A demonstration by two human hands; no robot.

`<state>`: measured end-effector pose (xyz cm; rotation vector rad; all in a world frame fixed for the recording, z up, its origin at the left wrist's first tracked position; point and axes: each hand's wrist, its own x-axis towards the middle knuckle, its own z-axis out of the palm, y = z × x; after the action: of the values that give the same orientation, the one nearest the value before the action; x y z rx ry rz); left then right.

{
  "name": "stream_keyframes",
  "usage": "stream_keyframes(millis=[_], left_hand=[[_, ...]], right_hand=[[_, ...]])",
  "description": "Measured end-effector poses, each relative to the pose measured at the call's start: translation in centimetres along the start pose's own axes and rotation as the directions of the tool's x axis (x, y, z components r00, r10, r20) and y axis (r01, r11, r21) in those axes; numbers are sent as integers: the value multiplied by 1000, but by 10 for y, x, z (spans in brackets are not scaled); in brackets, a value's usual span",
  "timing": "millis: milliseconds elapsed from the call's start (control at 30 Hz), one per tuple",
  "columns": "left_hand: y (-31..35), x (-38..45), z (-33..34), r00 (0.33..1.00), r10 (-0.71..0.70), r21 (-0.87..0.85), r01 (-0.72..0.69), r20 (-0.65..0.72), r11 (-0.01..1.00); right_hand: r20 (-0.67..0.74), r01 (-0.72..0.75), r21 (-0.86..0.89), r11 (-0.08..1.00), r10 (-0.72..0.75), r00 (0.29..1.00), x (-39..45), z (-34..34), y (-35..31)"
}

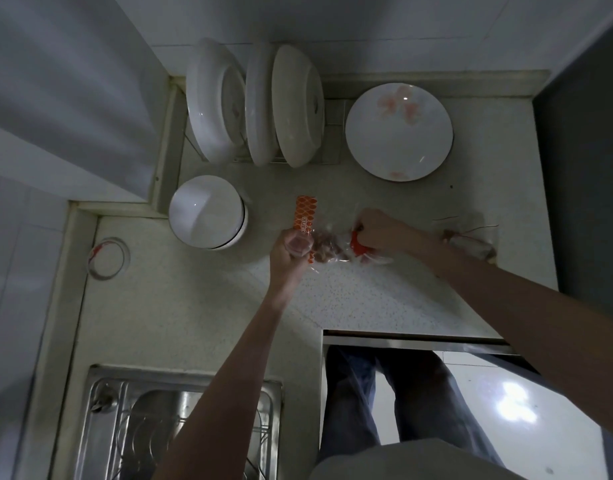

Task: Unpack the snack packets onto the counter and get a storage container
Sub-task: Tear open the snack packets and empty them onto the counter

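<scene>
**Packets coming out of the bag — one in each hand**

Head view, the only one we have: the left hand [293, 245] is closed around the near end of a long orange packet [305, 216], which stands up out of the fist and points toward the far wall. The right hand [374, 230] is closed on something red [357, 244] at the mouth of a clear plastic bag [332, 252] lying crumpled on the speckled counter [367, 296] between the two hands. Brownish snacks show through the plastic — how many packets remain inside, I cannot tell.

Behind the action, an upturned white bowl [206, 211] sits just left of the orange packet, a floral plate [398, 131] lies flat at the far right, and dishes stand on edge in a rack [256, 105]. Near left is the steel sink [180, 420].

My read of the step: the orange packet wants laying down flat on bare counter, toward the near side where there is open surface, well clear of the bowl and the sink edge. The right hand does best to draw the red item out while the bag stays pinned, so the thin plastic does not drag the rest along. No storage container is in sight; that part looks not yet begun.
</scene>
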<state>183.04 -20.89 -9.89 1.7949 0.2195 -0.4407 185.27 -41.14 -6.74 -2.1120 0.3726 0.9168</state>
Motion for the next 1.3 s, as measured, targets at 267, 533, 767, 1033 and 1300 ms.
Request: stream_keyframes(millis=[267, 533, 767, 1033, 1300], left_hand=[[-4, 2, -1, 977, 211, 48, -209, -33, 977], [-12, -1, -3, 977, 200, -8, -201, -76, 980], [-12, 0, -22, 990, 142, -169, -137, 16, 976], [-4, -1, -25, 993, 117, -165, -112, 22, 980], [-5, 2, -29, 996, 79, -120, -72, 48, 990]], right_hand=[[18, -97, 266, 959, 95, 995, 8, 23, 5], [39, -73, 475, 877, 62, 997, -6, 25, -1], [-88, -67, 653, 754, 164, 982, 0, 20, 5], [-115, -15, 624, 781, 111, 987, -9, 1, 41], [-163, 9, 730, 683, 161, 973, -34, -10, 83]])
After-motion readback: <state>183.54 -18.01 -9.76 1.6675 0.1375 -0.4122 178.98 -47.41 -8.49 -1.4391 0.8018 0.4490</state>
